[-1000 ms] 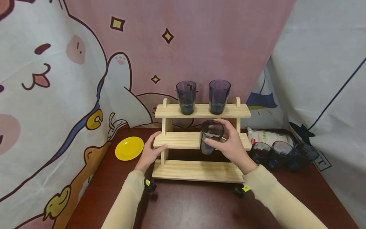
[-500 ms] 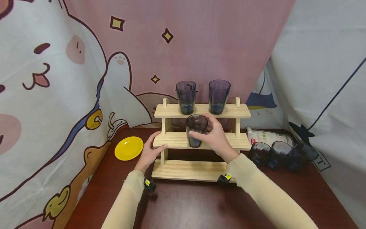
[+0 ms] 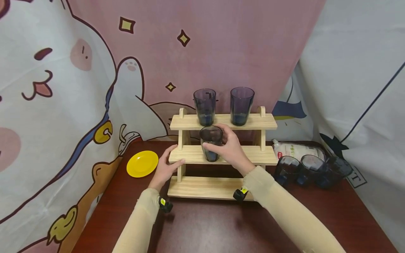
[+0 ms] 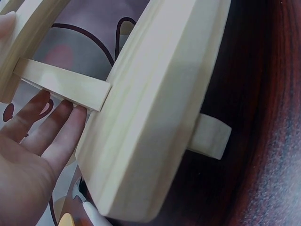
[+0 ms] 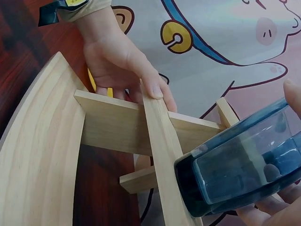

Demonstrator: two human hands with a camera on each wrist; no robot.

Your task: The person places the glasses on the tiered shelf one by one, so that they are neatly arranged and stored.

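Note:
A three-tier wooden display shelf (image 3: 188, 153) stands on the dark red table. My left hand (image 3: 164, 168) grips the left end of its middle board, thumb on the front edge and fingers behind, against the side upright (image 4: 70, 87). My right hand (image 3: 232, 149) holds a dark blue-grey glass tumbler (image 5: 240, 165), thumb in front and fingers round the far side. The tumbler is upright left of the middle board's centre, and its base appears to touch the board. Two matching tumblers stand apart on the top board, one left (image 3: 205, 107) and one right (image 3: 242, 105).
To the right, three more dark glasses (image 3: 311, 170) stand in a row before a white spouted pouch (image 3: 299, 151). A yellow plate (image 3: 142, 164) lies to the left. Printed cloth (image 3: 221, 45) hangs behind and at both sides. The bottom board (image 3: 202, 187) is nearest me.
My right hand has carried the tumbler leftward along the middle board, with only a small shift in the last half second. The left hand has kept its grip on the shelf.

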